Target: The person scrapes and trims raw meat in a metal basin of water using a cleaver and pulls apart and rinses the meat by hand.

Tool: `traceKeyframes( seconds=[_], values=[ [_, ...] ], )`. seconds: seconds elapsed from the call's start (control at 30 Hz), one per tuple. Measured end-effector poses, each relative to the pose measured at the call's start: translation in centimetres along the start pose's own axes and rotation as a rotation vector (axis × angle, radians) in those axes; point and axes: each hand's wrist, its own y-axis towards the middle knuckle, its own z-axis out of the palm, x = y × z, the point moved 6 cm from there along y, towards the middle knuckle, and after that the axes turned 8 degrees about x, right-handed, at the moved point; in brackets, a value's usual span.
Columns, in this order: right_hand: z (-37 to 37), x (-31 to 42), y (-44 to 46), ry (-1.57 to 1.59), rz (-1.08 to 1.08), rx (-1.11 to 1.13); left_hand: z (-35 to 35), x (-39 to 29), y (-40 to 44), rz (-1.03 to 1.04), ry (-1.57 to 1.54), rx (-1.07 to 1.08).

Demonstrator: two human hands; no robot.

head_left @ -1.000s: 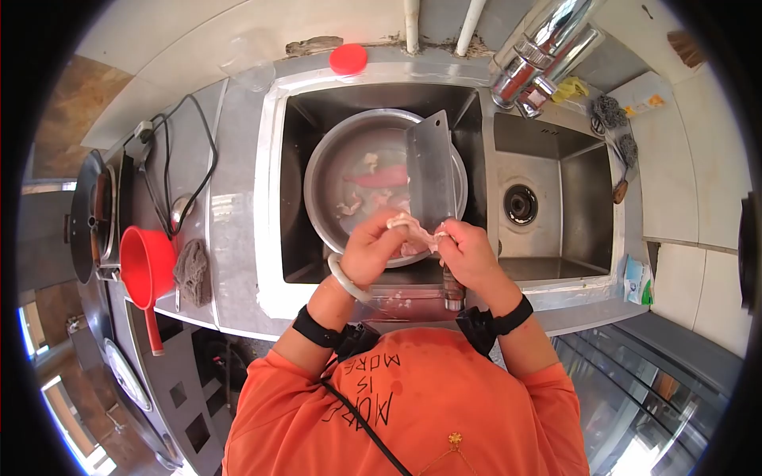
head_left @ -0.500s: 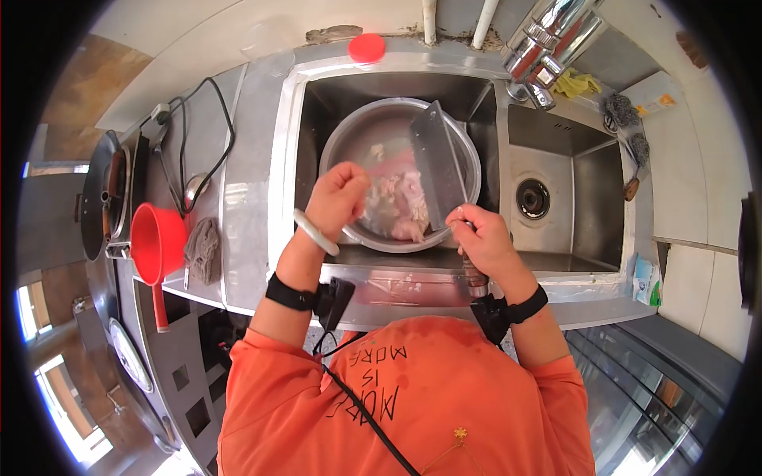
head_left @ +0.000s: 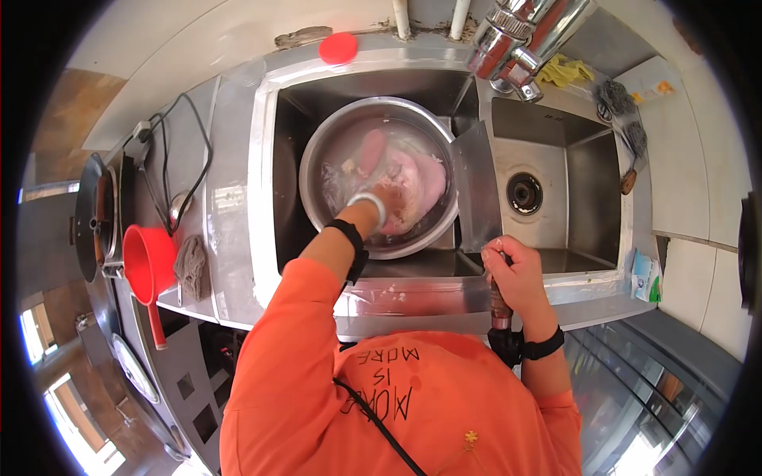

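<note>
A round metal basin [head_left: 311, 159] of cloudy water stands in the left sink bowl. Pale pink raw meat [head_left: 429, 181] lies in the water, with a darker pink piece [head_left: 371, 152] beside it. My left hand [head_left: 387, 201] reaches down into the basin onto the meat; its fingers are blurred and partly under water. In my right hand [head_left: 514, 270] is a cleaver [head_left: 476, 186], gripped by its wooden handle. The cleaver's broad blade points away from me, over the basin's right side and the sink divider.
The right sink bowl [head_left: 571, 202] has a round drain [head_left: 525, 193]. A chrome faucet [head_left: 516, 55] rises behind the divider. On the left are a red dipper [head_left: 148, 262], a grey cloth [head_left: 190, 268] and a black cord [head_left: 208, 147]. A red lid [head_left: 338, 48] rests at the back rim.
My left hand has gone from above the basin down into the water at the meat. My right hand has moved the cleaver rightward, off the basin's middle. The camera view has shifted slightly.
</note>
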Motion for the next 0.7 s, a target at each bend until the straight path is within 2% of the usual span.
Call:
traceKeyframes(
  seconds=[0.13,0.2,0.27,0.3,0.33,0.37,0.43,0.47,0.53,0.57,0.63,0.67,0.7],
  values=[
    [-0.4,0.0,0.1,0.033,0.01,0.001,5.0,5.0,1.7,-0.3,-0.507,-0.02],
    [-0.6,-0.2,0.5,0.026,0.02,-0.007,6.6,7.3,1.0,-0.408,-0.652,-0.045],
    [-0.3,-0.3,1.1,0.023,0.023,-0.005,6.9,8.2,0.5,-0.384,-0.501,-0.022],
    [0.0,-0.2,1.3,0.022,0.027,0.003,3.2,5.5,-1.8,-0.277,0.015,0.06],
    [0.2,-0.2,1.5,0.019,0.03,0.011,-0.2,4.6,-3.9,-0.313,-0.126,0.015],
    [0.5,0.1,1.6,0.014,0.028,0.018,-0.9,4.0,-4.5,-0.318,-0.132,0.012],
    [1.3,0.2,1.7,0.047,0.083,0.053,-2.4,2.2,-5.1,-0.107,-0.259,-0.215],
    [1.6,0.4,1.7,0.037,0.083,0.056,-0.6,3.0,-3.2,-0.107,-0.267,-0.221],
    [2.0,0.5,1.2,0.064,0.062,0.09,7.7,6.1,1.7,-0.455,-0.707,0.171],
    [1.8,0.4,1.2,0.057,0.06,0.083,6.5,5.7,0.7,-0.446,-0.709,0.165],
    [1.5,0.1,0.6,-0.015,-0.01,0.074,3.1,3.1,-3.3,-0.112,-0.082,0.255],
    [1.4,-0.3,0.4,-0.007,-0.006,0.069,7.5,7.0,-1.2,-0.435,-0.343,0.299],
    [1.2,-0.6,0.5,-0.026,-0.003,0.059,5.9,6.9,-2.3,-0.436,-0.33,0.299]
  ],
)
